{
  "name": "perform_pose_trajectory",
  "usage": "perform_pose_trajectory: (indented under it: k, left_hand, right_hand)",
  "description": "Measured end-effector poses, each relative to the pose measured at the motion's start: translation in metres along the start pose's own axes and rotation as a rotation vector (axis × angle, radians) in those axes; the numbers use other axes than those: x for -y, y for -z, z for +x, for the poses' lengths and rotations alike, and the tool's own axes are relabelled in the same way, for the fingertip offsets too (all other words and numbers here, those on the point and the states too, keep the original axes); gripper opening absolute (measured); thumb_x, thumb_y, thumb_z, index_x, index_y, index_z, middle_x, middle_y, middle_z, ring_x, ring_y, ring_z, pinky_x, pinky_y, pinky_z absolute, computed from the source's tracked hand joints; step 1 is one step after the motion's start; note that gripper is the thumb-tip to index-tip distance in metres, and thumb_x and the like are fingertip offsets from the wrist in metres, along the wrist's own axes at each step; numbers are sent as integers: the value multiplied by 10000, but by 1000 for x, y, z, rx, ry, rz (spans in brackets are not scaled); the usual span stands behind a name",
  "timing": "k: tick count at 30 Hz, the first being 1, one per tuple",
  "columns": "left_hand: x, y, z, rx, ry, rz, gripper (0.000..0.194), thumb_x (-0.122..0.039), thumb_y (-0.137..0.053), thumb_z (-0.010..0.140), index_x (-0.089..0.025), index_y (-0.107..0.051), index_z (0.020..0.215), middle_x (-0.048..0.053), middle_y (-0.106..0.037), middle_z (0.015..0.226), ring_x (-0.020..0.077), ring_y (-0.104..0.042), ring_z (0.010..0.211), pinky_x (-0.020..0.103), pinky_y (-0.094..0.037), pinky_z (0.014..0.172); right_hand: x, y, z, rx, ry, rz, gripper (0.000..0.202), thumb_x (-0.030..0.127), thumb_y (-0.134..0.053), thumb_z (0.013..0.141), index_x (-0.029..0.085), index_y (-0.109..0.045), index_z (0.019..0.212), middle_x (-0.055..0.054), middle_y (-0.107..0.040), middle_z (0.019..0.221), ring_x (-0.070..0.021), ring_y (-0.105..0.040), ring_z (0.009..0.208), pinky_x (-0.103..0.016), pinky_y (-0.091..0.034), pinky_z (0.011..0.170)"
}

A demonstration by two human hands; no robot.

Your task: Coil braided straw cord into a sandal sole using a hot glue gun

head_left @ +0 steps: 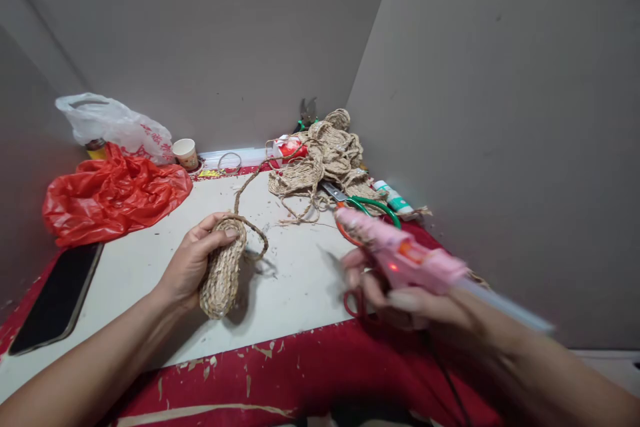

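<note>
My left hand (193, 257) is closed on an oval sole coiled from braided straw cord (220, 287), thumb on its upper end. From that end a loose braid (243, 190) loops out and runs back toward the far pile. My right hand (385, 293), smeared by motion, is wrapped round a pink glue gun (400, 243) with a small red light on it. A clear glue stick (505, 307) pokes from the gun's rear, and a dark cable hangs below. Beside those fingers shows a red scissor handle (354, 303); whether they hold it I cannot tell.
A pile of braided straw pieces (325, 153) lies at the back, near green-handled scissors (370, 203) and pliers (307, 113). Left are a red plastic bag (115, 197), a paper cup (185, 153) and a phone (57, 297). Grey walls enclose the white board (295, 280).
</note>
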State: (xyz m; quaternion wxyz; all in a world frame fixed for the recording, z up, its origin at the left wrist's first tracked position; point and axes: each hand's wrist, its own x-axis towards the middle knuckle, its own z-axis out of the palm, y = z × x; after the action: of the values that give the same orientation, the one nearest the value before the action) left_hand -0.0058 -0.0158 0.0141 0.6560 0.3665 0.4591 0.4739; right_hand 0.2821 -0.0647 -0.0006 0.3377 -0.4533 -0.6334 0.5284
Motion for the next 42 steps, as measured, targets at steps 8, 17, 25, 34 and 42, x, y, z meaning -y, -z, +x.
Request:
perform_pose_trajectory:
  k: [8,17,25,34,42]
  left_hand:
    - [16,-3,-4,98,17,164,206,-241,-745,734,-181,-574,833,-18,-649,660,94,-570,526,188,-440,507]
    - [25,-3,-6,187,-108,431,165,-236,-716,770,-168,-581,836,-33,-602,699,83,-505,620,195,-422,588]
    - [36,-4,-6,138,-273,534,312,-176,-697,786,-223,-537,1049,-30,-596,798,108,-562,716,212,-451,641]
    - [40,0,-6,100,-418,686,222,-162,-710,780,-209,-613,974,-4,-646,844,121,-608,767,224,-471,693]
    - [32,-2,-9,34,-326,592,216,-216,-746,750,-198,-636,935,2,-667,825,114,-603,726,202,-472,655]
  right_hand:
    - [34,-26,45,-65,166,-20,165,318,-682,768,204,-564,754,-2,-572,695,-132,-526,586,-254,-462,575]
    - [19,-57,81,60,105,-14,173,290,-658,757,166,-540,733,35,-487,616,-106,-443,543,-223,-379,510]
    - [14,-52,85,63,19,37,177,286,-660,745,171,-529,718,51,-466,582,-101,-435,531,-217,-369,511]
    - [5,-48,89,170,22,38,124,216,-561,819,180,-504,716,59,-484,552,-93,-448,504,-200,-376,503]
    - [21,-33,85,16,171,-153,148,313,-549,888,193,-547,803,24,-469,689,-125,-454,624,-236,-405,582]
